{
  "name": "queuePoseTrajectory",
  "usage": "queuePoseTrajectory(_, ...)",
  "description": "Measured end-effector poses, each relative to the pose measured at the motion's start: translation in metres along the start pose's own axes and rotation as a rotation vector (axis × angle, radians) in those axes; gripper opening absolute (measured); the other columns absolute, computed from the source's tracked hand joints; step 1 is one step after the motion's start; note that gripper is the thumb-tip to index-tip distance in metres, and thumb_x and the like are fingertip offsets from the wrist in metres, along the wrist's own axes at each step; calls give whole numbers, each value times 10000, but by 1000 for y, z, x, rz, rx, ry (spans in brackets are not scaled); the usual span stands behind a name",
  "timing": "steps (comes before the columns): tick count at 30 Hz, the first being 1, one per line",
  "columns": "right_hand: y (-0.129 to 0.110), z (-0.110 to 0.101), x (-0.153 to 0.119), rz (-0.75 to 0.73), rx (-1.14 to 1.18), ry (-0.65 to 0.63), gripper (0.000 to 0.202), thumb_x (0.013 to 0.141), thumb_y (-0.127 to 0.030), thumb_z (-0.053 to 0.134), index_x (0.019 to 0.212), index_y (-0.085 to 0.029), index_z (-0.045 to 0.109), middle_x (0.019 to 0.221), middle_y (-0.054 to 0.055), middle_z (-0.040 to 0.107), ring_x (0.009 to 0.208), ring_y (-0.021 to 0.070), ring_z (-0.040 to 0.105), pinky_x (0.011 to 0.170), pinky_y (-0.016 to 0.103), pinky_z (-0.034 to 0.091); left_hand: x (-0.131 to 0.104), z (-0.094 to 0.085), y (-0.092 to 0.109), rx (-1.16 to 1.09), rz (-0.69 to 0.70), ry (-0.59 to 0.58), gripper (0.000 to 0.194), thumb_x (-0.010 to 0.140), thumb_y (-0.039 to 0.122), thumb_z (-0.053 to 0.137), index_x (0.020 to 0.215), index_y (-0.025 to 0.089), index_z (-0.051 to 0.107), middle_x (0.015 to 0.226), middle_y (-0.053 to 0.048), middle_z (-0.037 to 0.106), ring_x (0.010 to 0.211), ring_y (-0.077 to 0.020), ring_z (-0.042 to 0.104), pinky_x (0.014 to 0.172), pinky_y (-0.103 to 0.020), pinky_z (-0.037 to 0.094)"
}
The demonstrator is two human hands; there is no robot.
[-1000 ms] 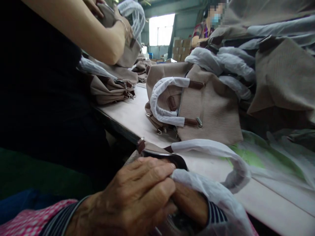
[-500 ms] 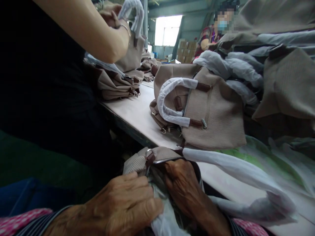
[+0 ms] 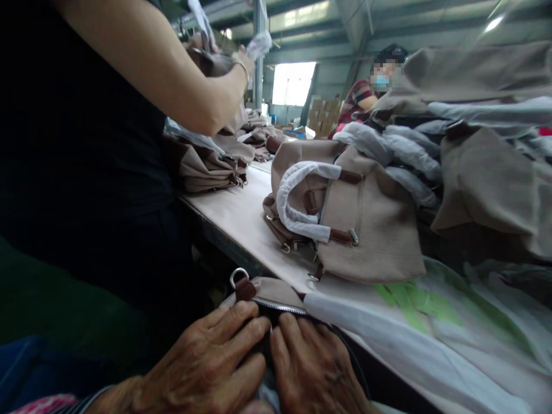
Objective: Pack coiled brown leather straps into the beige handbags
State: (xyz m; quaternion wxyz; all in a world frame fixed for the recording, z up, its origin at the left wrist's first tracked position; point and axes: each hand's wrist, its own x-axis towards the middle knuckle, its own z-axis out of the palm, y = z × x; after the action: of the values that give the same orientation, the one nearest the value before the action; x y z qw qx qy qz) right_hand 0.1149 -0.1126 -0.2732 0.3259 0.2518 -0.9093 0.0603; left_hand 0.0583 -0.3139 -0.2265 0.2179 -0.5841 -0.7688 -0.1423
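A beige ribbed handbag (image 3: 276, 288) with a toothed metal zipper and a metal ring on a brown tab is at the bottom middle, its mouth unzipped. My left hand (image 3: 211, 351) is closed on the near left edge of that mouth, thumb tucked under. Bent into the opening beside it is my right hand (image 3: 313, 362), fingers pressed together and fingertips hidden. Pale wrapping shows faintly between the hands. The bag's handle (image 3: 388, 333), wrapped in white, stretches to the lower right.
Another beige handbag (image 3: 371, 230) with wrapped handles lies on the white table (image 3: 228, 213). More bags (image 3: 478, 184) are heaped at right, near clear plastic with green patches (image 3: 414, 305). A co-worker's arm (image 3: 181, 75) reaches in at left; a masked person stands behind.
My right hand has come up out of the bag's depth to its mouth, close beside my left. The view has tilted upward. The co-worker's hands have shifted with a bag.
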Motion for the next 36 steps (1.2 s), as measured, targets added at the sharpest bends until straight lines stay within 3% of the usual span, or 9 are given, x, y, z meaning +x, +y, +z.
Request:
queuePoseTrajectory(3,8,-10,11,-80,-110,166,186,1016,-157,489,1007,-148,675,936,132,702,819,244,630,716,346,510,4,12,-5,78,27,191,204,1008,198,543,870,233,689,1180,-30,768,1231,-218,654,1112,-307,492)
queuePoseTrajectory(6,27,-39,30,-92,-133,238,225,1023,-110,446,970,-161,659,970,117,717,829,225,643,724,334,487,26,8,-14,96,75,389,271,1025,170,489,820,224,658,1217,-44,763,1289,-201,639,1180,-303,451)
queuePoseTrajectory(8,42,-69,45,-36,-45,234,275,1044,-100,404,909,-176,631,897,80,701,762,190,627,686,308,458,51,-10,-19,76,159,375,257,1052,216,469,887,218,666,1254,-64,753,1385,-220,578,1217,-327,433)
queuePoseTrajectory(11,65,-113,63,186,214,197,295,1076,-164,406,868,-185,614,816,31,663,687,144,590,626,272,413,97,-45,-23,33,252,283,341,1067,468,493,978,192,671,1196,-124,758,1489,-326,464,1217,-451,464)
queuePoseTrajectory(14,95,-138,75,483,431,141,296,1056,-266,494,800,-186,621,744,-7,611,666,130,542,618,269,375,137,-67,-21,-11,240,169,424,1013,600,562,973,189,659,1083,-125,761,1393,-342,553,1141,-491,537)
queuePoseTrajectory(18,140,-124,77,680,658,217,320,958,-359,586,688,-188,562,674,-27,501,661,133,451,627,283,330,163,-58,-21,-39,200,82,536,1010,641,542,1243,173,661,1094,-116,761,1336,-340,586,1032,-488,599)
queuePoseTrajectory(22,168,-88,66,799,965,238,358,886,-434,652,659,-184,531,640,-37,433,619,118,372,602,281,289,159,-35,-30,-101,126,-51,269,1025,484,605,1071,235,697,1125,-50,748,1435,-292,499,1188,-446,486)
queuePoseTrajectory(29,178,-57,52,855,1304,241,408,811,-501,764,665,-175,566,643,-22,498,613,112,399,591,264,303,157,-12,-61,-145,135,-12,146,1033,286,558,1030,223,690,1128,-26,745,1436,-239,482,1289,-389,313)
queuePoseTrajectory(36,179,-54,51,818,1304,168,428,850,-513,756,681,-158,584,644,-24,492,611,100,394,585,252,294,160,-2,-77,-260,156,21,140,1003,223,557,1029,209,694,1191,-36,739,1421,-236,487,1231,-359,369)
